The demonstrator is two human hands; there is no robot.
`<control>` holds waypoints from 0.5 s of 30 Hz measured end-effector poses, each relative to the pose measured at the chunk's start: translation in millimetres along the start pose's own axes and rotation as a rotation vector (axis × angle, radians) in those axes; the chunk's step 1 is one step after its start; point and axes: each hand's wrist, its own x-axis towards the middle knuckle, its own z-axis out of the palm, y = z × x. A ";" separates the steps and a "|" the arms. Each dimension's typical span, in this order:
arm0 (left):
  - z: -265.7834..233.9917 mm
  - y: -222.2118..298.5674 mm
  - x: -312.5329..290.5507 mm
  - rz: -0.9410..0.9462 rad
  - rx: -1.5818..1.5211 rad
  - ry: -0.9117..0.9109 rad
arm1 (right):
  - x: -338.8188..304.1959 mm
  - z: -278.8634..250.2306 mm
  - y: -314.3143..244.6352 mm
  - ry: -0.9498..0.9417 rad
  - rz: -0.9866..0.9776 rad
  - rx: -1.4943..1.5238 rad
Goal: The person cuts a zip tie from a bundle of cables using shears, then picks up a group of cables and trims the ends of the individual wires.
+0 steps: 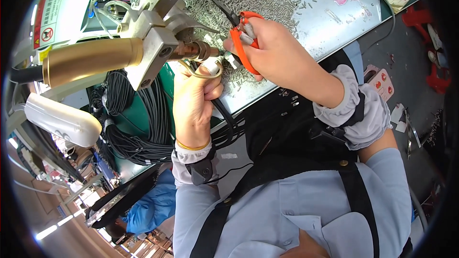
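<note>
My left hand (193,102) is closed just below the metal tip of a soldering iron (191,51), its thumb wrapped in a white cover. A black cable (228,114) runs out from under its fingers. My right hand (279,52) is curled round orange-handled scissors (246,59), whose dark blades point up and away to the left. White wraps cover some of its fingers. Its fingertips come close to the iron's tip, where a small white piece shows; what they pinch there is too small to make out. A pale curved tube loops past my left thumb.
The iron's gold handle (93,59) sits in a metal clamp (153,50). Many small metal pins (267,7) cover the table (330,24), with two orange caps at the back. Coiled black cables (150,129) lie left; a white rounded lamp-like housing (62,119) juts in. A person in blue is lower left.
</note>
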 end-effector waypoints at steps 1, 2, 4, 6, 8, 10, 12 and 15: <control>-1.0 -0.4 0.1 0.009 0.005 -0.002 | -0.1 0.4 0.3 -0.003 0.001 0.000; -1.7 -0.8 0.3 0.019 0.011 -0.006 | -0.1 0.7 0.7 -0.001 -0.006 0.000; -1.7 -1.1 -0.3 0.032 0.016 -0.009 | -0.2 1.3 1.3 0.003 -0.022 0.001; 1.1 -2.9 -0.4 0.060 0.018 0.022 | -0.8 0.9 2.9 0.018 -0.051 -0.029; 1.8 -3.4 -3.0 0.077 0.018 0.036 | -2.0 1.0 3.9 0.044 -0.104 -0.081; 0.1 -3.4 -9.0 0.086 0.047 -0.054 | -6.4 -0.3 3.5 0.020 -0.081 -0.017; 3.3 -5.8 -16.2 0.090 0.059 -0.107 | -13.4 -4.3 3.4 -0.021 -0.026 0.108; 20.6 -17.6 -36.1 0.154 0.089 0.158 | -26.0 -11.7 0.7 0.011 -0.046 0.010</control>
